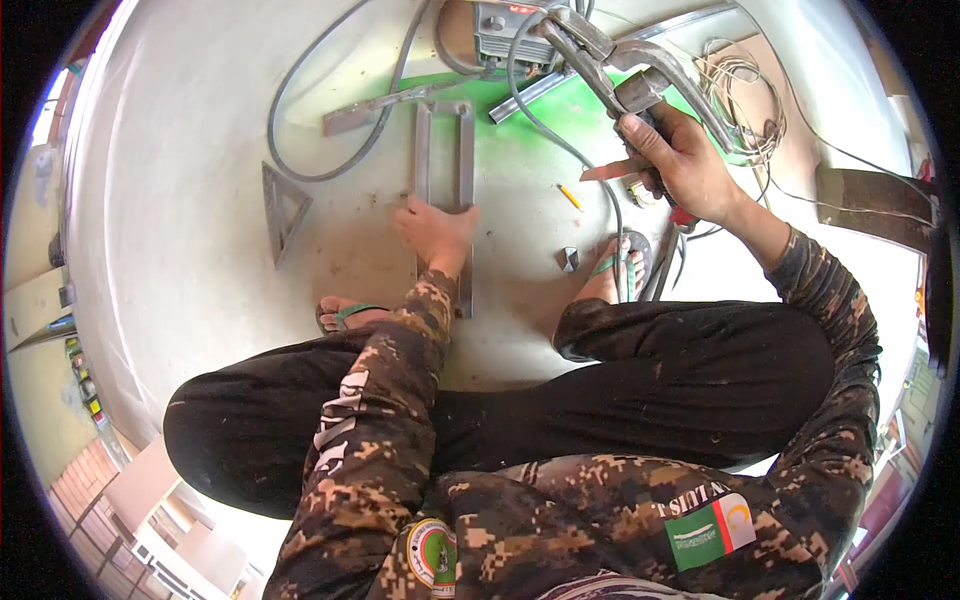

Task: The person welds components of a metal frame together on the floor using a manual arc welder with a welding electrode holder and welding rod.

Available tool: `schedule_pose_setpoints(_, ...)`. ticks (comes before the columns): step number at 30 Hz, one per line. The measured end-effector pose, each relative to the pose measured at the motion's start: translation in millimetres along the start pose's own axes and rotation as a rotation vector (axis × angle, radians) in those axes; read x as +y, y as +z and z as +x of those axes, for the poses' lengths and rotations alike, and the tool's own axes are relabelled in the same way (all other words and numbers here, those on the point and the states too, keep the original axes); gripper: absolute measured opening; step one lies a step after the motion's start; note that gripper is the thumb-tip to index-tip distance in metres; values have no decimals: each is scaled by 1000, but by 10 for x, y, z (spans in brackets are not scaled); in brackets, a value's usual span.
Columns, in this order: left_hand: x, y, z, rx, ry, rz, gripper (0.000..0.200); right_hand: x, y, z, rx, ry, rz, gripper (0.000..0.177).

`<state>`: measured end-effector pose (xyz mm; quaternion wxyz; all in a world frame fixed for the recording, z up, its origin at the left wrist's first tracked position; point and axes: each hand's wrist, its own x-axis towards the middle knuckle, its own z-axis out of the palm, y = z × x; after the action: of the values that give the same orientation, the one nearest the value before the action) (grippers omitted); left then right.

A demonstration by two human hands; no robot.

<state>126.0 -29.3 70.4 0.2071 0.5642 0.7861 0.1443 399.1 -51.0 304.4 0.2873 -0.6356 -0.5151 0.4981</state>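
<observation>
My left hand [437, 235], slightly blurred, is laid across a narrow rectangular metal frame [466, 160], with its fingers bent over both long bars. The hand covers part of the bars. Raised at the upper right, my right hand [690, 165] is wrapped round a heavy grey metal clamp [610, 65] with curved jaws. Its grip is partly hidden by my fingers. A metal triangle square [283, 215] lies left of the frame. Above the frame's far end rests a flat metal bar [370, 108]. A yellow pencil [570, 197] lies between my hands.
A welding machine [515, 45] stands at the far side, with a thick cable [285, 150] looping left. A square metal tube [540, 95] lies in front of it. Coiled wire [735, 85] is at the right. My sandalled feet [625, 268] flank the work. A small dark piece [569, 258] lies nearby.
</observation>
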Motion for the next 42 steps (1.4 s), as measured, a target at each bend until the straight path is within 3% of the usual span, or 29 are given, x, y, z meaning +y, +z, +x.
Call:
schedule_pose_setpoints(2,48,-50,-223,-56,-67,187,97,-23,-1,2,0,15,-1,51)
schedule_pose_setpoints(6,84,-101,-226,-22,-65,164,88,-52,-26,-3,9,9,18,50)
schedule_pose_setpoints(8,176,-42,49,218,231,-32,61,-29,-49,-19,27,-20,26,49)
schedule_pose_setpoints(10,310,74,513,253,481,-219,35,-59,-63,-44,39,-69,68,50)
schedule_pose_setpoints(14,935,78,1121,114,675,-202,24,-52,-125,-58,51,-58,69,52)
schedule_pose_setpoints(18,1250,303,1455,-30,542,-189,25,-175,-140,-136,85,-61,88,52)
schedule_pose_setpoints(29,1483,494,1505,168,528,-85,22,-121,-155,-141,72,-77,247,47)
schedule_pose_setpoints(33,1476,475,1499,95,492,-81,21,-156,-185,-139,88,-22,199,47)
schedule_pose_setpoints(35,1392,478,1438,277,612,-162,20,-98,-202,-140,45,-43,222,48)
schedule_pose_setpoints(42,1082,323,1447,120,483,-75,17,-15,-194,-148,104,-32,167,48)
